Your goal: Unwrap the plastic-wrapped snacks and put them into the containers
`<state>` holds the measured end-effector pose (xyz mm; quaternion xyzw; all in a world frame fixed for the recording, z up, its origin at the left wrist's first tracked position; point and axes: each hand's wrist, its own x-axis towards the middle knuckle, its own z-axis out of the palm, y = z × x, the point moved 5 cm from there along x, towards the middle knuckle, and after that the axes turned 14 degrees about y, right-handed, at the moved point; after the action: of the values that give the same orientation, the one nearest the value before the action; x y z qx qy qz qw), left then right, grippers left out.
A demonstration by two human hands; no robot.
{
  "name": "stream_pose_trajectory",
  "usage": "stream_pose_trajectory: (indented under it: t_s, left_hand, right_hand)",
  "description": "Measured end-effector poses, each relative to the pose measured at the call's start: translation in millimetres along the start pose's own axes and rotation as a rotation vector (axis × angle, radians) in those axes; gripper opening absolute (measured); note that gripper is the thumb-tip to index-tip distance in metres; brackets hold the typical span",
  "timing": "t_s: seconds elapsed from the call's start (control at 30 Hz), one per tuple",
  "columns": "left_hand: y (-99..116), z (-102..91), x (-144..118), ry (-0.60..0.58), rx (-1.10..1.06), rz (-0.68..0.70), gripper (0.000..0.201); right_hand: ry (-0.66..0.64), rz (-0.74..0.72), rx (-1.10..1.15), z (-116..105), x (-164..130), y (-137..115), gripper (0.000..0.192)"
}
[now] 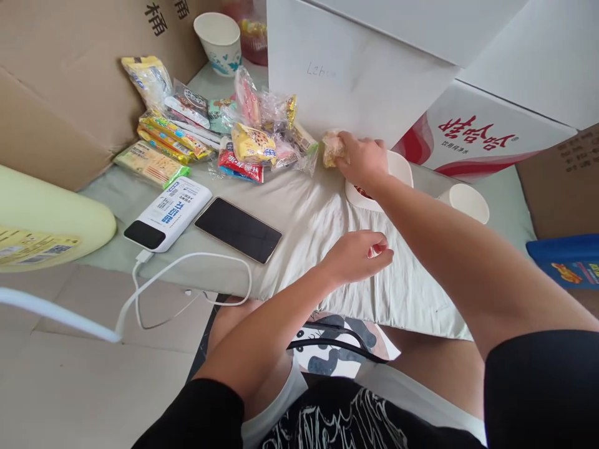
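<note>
Near edge: the person's lap, black printed clothing, both forearms reaching out over a cloth [299, 218] spread on a low surface.

Left hand [358, 254] hovers over the cloth, fingers curled loosely in, nothing visible in it. Can't tell if it pinches anything small.

Left of it on the cloth: a dark phone [238, 229] lying flat, screen up. Just beside that a white power bank [167, 213], white cable [187, 274] looping off its near end and over the edge. Yellow bottle [47, 224] at far left, lying on its side.

Right hand [362, 161] is further out, closed around a pale wrapped snack [332, 148], held right at the right end of the snack pile [210, 131]. The hand sits above a white bowl [397, 169]; something red shows in the bowl under the wrist. White cup [465, 201] to the right of the bowl, near but apart.

Pile holds assorted packets, yellow, red and clear wrappers, overlapping.

Behind: a paper cup [219, 40] with blue print, a white box [355, 68], a red-and-white carton [477, 140], brown cardboard [60, 81] on the left. Blue box [566, 259] at right edge.
</note>
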<state>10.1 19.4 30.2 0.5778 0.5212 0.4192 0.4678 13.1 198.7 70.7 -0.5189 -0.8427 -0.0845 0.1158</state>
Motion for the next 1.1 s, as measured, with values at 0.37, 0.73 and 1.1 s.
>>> stream_pose_trajectory:
  t_s: [0.37,0.73,1.1]
  left_hand:
    - [-19,5.7,10,0.075,-0.565,-0.152,0.108]
    - [-50,32.5,20,0.103,-0.226,0.175,0.124]
    - [-56,44.9,17,-0.086,-0.078,0.143,0.088]
  right_hand:
    - [0.579,0.064,0.363,-59,-197,64,0.056]
    - [0.597,-0.003,0.855,-17,-260,100,0.07]
    - [0.364,0.093,0.937,-6,-256,123,0.034]
